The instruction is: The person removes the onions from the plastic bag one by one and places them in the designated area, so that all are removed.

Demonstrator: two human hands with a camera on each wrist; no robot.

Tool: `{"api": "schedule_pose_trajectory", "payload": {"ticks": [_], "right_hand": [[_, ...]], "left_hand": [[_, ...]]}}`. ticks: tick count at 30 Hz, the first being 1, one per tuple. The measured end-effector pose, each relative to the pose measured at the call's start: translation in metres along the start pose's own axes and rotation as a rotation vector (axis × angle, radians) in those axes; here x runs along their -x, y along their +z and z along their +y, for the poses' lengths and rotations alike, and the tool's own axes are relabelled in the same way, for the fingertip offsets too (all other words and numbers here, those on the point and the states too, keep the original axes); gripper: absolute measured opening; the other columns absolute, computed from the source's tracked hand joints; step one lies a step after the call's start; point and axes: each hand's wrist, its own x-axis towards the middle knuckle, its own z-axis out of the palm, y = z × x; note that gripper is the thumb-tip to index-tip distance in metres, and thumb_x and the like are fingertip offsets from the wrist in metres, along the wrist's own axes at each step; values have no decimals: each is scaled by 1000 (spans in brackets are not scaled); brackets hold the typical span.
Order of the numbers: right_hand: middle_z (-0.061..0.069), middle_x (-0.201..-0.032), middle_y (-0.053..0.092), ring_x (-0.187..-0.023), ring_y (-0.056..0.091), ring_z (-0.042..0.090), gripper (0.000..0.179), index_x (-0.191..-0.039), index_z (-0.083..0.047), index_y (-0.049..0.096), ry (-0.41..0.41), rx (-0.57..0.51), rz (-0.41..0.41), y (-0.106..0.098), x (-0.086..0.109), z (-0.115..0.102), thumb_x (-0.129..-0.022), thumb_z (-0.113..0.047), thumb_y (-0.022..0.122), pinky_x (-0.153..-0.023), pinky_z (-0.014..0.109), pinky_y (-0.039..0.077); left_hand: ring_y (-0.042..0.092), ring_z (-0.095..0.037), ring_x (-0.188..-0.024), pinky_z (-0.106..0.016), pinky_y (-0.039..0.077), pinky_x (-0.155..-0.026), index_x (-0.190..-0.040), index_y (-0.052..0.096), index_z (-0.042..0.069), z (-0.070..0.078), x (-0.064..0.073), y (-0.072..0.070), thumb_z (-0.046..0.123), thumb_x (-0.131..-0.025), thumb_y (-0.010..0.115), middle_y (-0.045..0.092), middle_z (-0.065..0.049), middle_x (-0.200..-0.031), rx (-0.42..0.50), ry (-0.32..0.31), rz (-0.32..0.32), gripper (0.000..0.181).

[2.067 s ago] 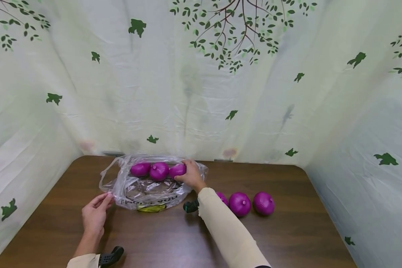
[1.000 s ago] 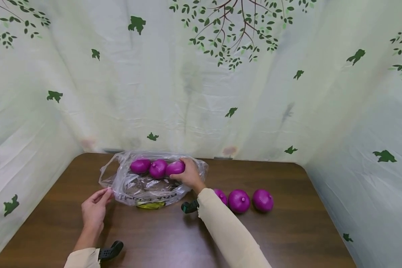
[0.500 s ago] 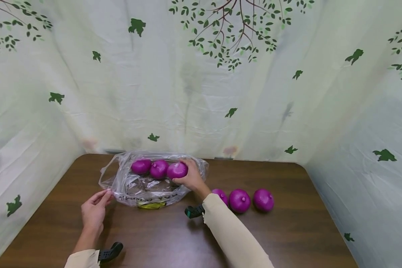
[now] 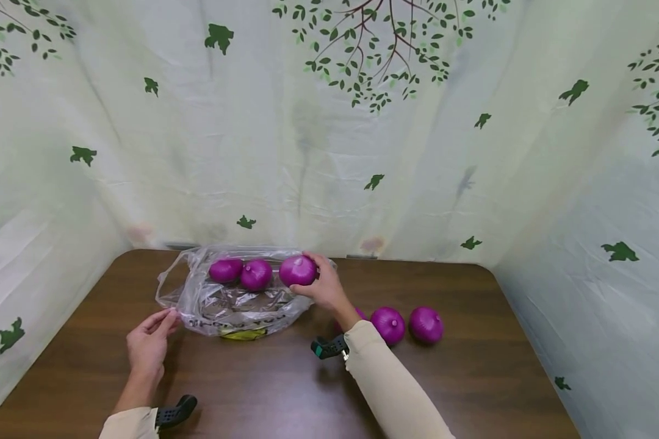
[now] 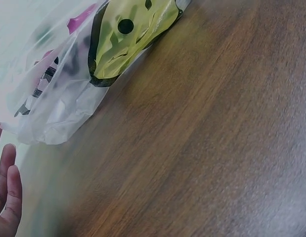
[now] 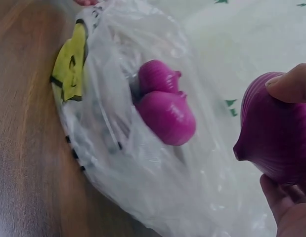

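My left hand pinches the near left edge of a clear plastic bag that has a yellow print on its front. Inside the bag two purple onions lie side by side. My right hand holds another purple onion at the bag's right end, thumb on one side and fingers on the other. In the right wrist view this onion is raised off the bag, apart from the two inside. The left wrist view catches only some left fingers beside the bag's corner.
Three more purple onions stand in a row on the brown table to the right; the rightmost onion shows whole, while my right forearm partly covers the leftmost. A pale curtain with leaf prints hangs close behind the table.
My right hand has lifted its onion and shifted it rightward, opening a gap from the two others in the bag. My left hand keeps its pinch on the bag's edge.
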Motion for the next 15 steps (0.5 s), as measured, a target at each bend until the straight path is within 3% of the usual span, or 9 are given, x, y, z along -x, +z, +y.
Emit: {"api": "schedule_pose_trajectory", "payload": {"ticks": [10,15], "right_hand": [[17,-133,48,-119,51,36,77,-138,-3,48,-78,-50,-2,-22,24,-4,-70,-1,83,-97,48,46],[24,-138,43,-122,49,41,76,-138,2,45,-117,-71,-15,-35,42,-16,-70,6,80,-99,52,44]], "left_hand": [[67,-2,-67,-12,51,-64,-86,75,20,0,0,0,21,-87,72,69,15,-69,-35,-6,2,3],[67,-2,-65,-12,52,-64,-85,75,20,1,0,2,19,-87,72,69,14,-69,-21,-3,-3,4]]}}
